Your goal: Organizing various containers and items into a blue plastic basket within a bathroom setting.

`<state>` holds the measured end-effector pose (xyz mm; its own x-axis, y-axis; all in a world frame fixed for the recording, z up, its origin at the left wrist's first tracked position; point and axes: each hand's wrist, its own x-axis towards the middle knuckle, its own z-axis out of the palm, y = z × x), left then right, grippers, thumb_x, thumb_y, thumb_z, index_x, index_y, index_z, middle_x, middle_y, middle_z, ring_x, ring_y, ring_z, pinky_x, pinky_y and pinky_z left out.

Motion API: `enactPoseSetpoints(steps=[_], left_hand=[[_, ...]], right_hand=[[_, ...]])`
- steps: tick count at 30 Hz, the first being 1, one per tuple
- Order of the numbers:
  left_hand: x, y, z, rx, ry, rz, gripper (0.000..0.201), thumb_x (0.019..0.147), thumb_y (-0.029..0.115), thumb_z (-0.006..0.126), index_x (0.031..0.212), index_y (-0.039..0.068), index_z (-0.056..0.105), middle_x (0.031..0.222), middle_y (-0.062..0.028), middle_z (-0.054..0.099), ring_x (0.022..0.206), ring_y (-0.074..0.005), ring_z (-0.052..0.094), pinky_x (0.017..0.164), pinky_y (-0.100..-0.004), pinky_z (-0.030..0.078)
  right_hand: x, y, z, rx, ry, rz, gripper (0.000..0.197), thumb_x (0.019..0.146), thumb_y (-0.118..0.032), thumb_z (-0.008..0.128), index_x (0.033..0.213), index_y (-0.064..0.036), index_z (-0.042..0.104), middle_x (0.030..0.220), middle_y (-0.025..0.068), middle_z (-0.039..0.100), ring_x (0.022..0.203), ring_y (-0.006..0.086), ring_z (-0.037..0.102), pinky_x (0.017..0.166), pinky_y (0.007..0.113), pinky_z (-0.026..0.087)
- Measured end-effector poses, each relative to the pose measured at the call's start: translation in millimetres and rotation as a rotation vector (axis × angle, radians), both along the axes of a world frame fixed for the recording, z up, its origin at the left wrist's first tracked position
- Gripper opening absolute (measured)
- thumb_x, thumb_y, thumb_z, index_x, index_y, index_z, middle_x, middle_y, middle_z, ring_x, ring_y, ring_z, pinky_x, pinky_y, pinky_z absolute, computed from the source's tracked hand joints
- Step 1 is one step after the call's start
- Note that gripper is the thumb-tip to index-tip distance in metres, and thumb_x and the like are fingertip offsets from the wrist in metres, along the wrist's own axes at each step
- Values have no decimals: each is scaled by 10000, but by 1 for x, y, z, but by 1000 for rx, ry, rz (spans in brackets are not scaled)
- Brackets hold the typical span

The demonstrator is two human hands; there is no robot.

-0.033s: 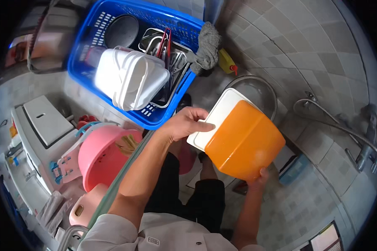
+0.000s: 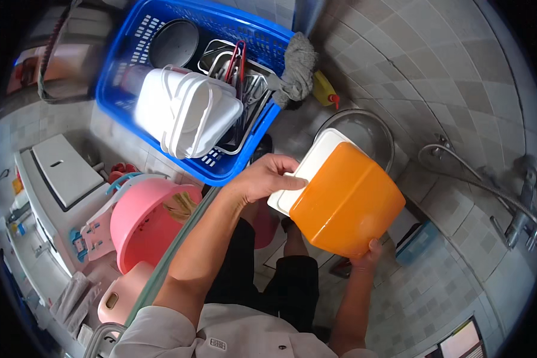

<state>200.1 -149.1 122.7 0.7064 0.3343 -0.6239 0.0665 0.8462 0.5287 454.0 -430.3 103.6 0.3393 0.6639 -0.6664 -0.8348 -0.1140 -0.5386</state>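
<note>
An orange plastic container (image 2: 349, 203) with a white lid-like top (image 2: 328, 146) is held tilted in front of me. My left hand (image 2: 272, 178) grips the white part at its left corner, thumb on top. From below, my right hand (image 2: 368, 253) holds the container's lower right edge, with most of its fingers hidden behind the orange side. Beyond my left hand stands a blue plastic basket (image 2: 212, 173) with white plastic containers (image 2: 191, 116), a dark round pan (image 2: 174, 43), red-handled tongs (image 2: 236, 59) and metal trays inside. A grey cloth (image 2: 298, 65) hangs over its right rim.
A round metal basin (image 2: 388, 128) sits behind the container, near a yellow bottle with a red cap (image 2: 324, 89). Left of me are a pink tub (image 2: 131, 215) and a glass panel edge (image 2: 179, 253). A shower hose (image 2: 477, 178) and tap (image 2: 522, 215) are on the right wall.
</note>
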Motion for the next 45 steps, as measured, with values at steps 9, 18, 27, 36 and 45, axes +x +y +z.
enactPoseSetpoints(steps=[9, 18, 27, 36, 45], left_hand=[[-7, 14, -11, 58, -71, -217, 397, 975, 313, 560, 1176, -21, 635, 1044, -50, 684, 975, -100, 604, 883, -264, 465], [-28, 40, 0, 148, 68, -262, 778, 979, 618, 314, 1402, -26, 424, 1423, -178, 447, 1367, -286, 365, 1125, -364, 264], [-15, 72, -7, 108, -88, 558, 573, 1024, 483, 338, 1435, 87, 381, 1426, -70, 434, 1309, -189, 419, 1084, -375, 331], [11, 90, -43, -465, -342, 1096, 565, 1002, 525, 343, 1364, 108, 462, 1312, -54, 553, 1180, -188, 545, 988, -353, 453], [14, 108, -52, -410, -209, 1203, 630, 983, 567, 354, 1386, 91, 445, 1378, -78, 509, 1258, -230, 486, 1059, -385, 377]], right_hand=[[0, 54, 27, 83, 52, 118, 732, 733, -203, 762, 1359, -15, 432, 1276, 127, 559, 1164, 299, 565, 958, 455, 493], [-2, 146, 71, -45, -281, 519, 838, 689, -337, 803, 1347, 23, 429, 1225, 113, 577, 1106, 253, 589, 925, 368, 494], [-17, 304, 111, -5, -665, 761, 915, 625, -229, 790, 1399, -1, 357, 1299, 90, 496, 1209, 213, 489, 1026, 363, 390], [-81, 472, 126, 77, -973, 1322, 894, 664, -155, 719, 1437, 22, 305, 1334, 158, 490, 1250, 254, 478, 1073, 366, 351], [-93, 534, 108, -36, -901, 1583, 860, 728, -82, 699, 1465, 16, 268, 1339, 184, 501, 1248, 251, 495, 1053, 339, 378]])
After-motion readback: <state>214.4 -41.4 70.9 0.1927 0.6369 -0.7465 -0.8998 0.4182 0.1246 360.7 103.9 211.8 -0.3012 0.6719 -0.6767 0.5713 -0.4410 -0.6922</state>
